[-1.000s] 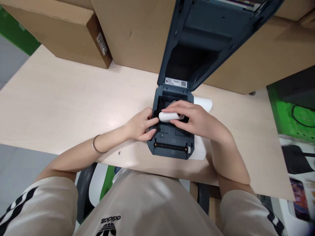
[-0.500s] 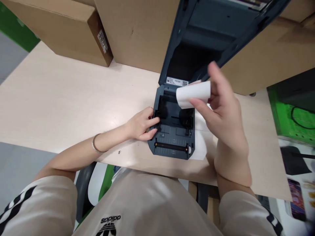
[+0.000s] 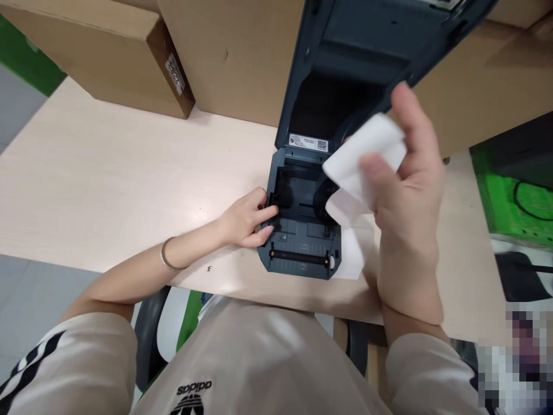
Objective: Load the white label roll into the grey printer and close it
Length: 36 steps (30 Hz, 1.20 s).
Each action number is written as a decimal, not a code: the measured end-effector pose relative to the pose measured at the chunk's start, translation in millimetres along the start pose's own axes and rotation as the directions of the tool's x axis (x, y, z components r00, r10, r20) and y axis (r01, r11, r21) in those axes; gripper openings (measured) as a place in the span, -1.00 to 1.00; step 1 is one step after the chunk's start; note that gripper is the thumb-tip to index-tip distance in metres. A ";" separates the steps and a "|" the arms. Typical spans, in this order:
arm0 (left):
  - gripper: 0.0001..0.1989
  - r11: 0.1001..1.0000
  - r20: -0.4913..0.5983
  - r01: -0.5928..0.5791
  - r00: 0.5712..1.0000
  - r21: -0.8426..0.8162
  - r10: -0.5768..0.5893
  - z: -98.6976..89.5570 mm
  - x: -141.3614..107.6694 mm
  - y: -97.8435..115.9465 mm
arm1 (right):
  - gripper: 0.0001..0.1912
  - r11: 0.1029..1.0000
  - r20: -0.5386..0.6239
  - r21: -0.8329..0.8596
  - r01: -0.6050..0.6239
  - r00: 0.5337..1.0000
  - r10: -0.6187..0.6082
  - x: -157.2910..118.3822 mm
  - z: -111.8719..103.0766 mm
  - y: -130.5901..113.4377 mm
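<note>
A dark blue-grey label printer sits on the table with its lid raised. Its bay and black roller show. At the printer's left edge, my left hand has its fingers curled, the index finger reaching over the rim and the thumb against the side. Above the right of the bay, my right hand pinches a white paper roll, tilted and smeared by motion. A loose flap of paper hangs below the roll. White paper also lies beside the printer on the right.
Cardboard boxes stand along the back of the table, one directly behind the printer. A green crate with a black cable is at the far right. The table's front edge runs close to my body.
My right hand has moved right with the paper roll and tilted it. A flap of paper now hangs beneath the roll. My left hand stays at the printer's edge.
</note>
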State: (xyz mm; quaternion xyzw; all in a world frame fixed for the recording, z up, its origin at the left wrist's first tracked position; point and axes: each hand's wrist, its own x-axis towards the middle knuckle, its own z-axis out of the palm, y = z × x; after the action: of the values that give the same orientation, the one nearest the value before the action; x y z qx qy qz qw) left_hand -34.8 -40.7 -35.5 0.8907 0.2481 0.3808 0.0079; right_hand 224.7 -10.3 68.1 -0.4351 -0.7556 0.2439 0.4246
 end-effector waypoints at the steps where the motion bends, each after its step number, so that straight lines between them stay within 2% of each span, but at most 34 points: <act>1: -0.57 1.000 0.005 0.007 1.000 -0.005 -0.007 -0.1 -0.1 0.0 | -0.21 1.000 0.020 -0.018 0.006 1.000 -0.005 -1.1 1.2 -0.6; 3: -0.57 1.000 0.018 0.020 1.000 -0.012 -0.020 -0.4 -0.5 -0.1 | -0.27 0.995 0.075 -0.095 0.020 0.997 -0.013 -3.4 6.7 -3.2; 5: -0.57 0.999 0.028 0.031 0.999 -0.013 -0.031 -0.7 -0.8 0.0 | -0.48 0.937 0.179 -0.342 0.072 0.984 -0.010 -6.4 16.4 -7.3; 7: -0.56 0.999 0.036 0.039 0.999 -0.015 -0.039 -1.1 -0.8 0.3 | -0.57 0.787 0.328 -0.595 0.162 0.943 0.054 -9.5 28.6 -12.1; 9: -0.56 0.999 0.043 0.045 0.998 -0.015 -0.045 -1.6 -0.5 0.6 | -0.55 0.650 0.451 -0.714 0.260 0.881 0.144 -11.9 38.9 -17.0; 10: -0.56 0.999 0.047 0.046 0.998 -0.015 -0.045 -1.8 -0.3 0.8 | -0.55 0.613 0.492 -0.734 0.293 0.851 0.182 -12.6 41.6 -19.2; 12: -0.57 0.999 0.048 0.041 0.998 -0.010 -0.041 -2.0 0.3 0.9 | -0.55 0.594 0.520 -0.741 0.314 0.828 0.211 -13.0 39.8 -22.9; 17: -0.58 1.000 0.030 0.018 0.999 -0.020 -0.018 -1.0 1.1 0.1 | -0.70 0.551 0.505 -0.767 0.329 0.839 0.202 -17.0 5.0 -29.4; 21: -0.58 0.999 0.041 0.023 0.999 -0.029 -0.022 -0.4 1.2 -0.5 | -0.94 0.590 0.532 -0.670 0.451 0.846 -0.042 -31.7 -7.6 -41.1; 24: -0.55 1.000 0.036 0.014 0.999 -0.020 -0.014 -0.6 1.2 -0.4 | -0.81 0.581 0.530 -0.628 0.519 0.831 -0.170 -44.9 -1.3 -54.8; 28: -0.55 0.999 0.052 0.032 0.998 -0.027 -0.031 -1.0 0.0 -0.4 | -0.89 0.527 0.579 -0.648 0.550 0.805 -0.128 -56.8 0.8 -65.9; 31: -0.54 0.999 0.081 0.051 0.996 -0.016 -0.050 -0.9 -1.3 -0.8 | -0.94 0.391 0.566 -0.757 0.524 0.824 -0.008 -60.2 -10.0 -67.8; 33: -0.53 0.999 0.078 0.046 0.996 -0.012 -0.045 -0.7 -1.5 -1.0 | -0.87 0.339 0.567 -0.778 0.529 0.824 0.016 -60.7 -18.4 -69.5; 34: -0.53 0.999 0.069 0.040 0.997 -0.010 -0.039 -0.6 -1.4 -1.0 | -0.84 0.357 0.585 -0.757 0.547 0.811 0.000 -60.7 -21.5 -70.8; 36: -0.53 1.000 0.045 0.026 0.999 -0.006 -0.026 -0.5 -0.7 -0.8 | -0.81 0.454 0.630 -0.671 0.587 0.774 -0.069 -61.4 -23.4 -74.2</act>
State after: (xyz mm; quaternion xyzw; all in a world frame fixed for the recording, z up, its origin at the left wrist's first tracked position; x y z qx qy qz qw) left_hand -35.9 -40.4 -35.8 0.8956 0.2581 0.3616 0.0212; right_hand 227.3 -100.7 108.6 -0.3379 -0.9311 -0.1359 -0.0195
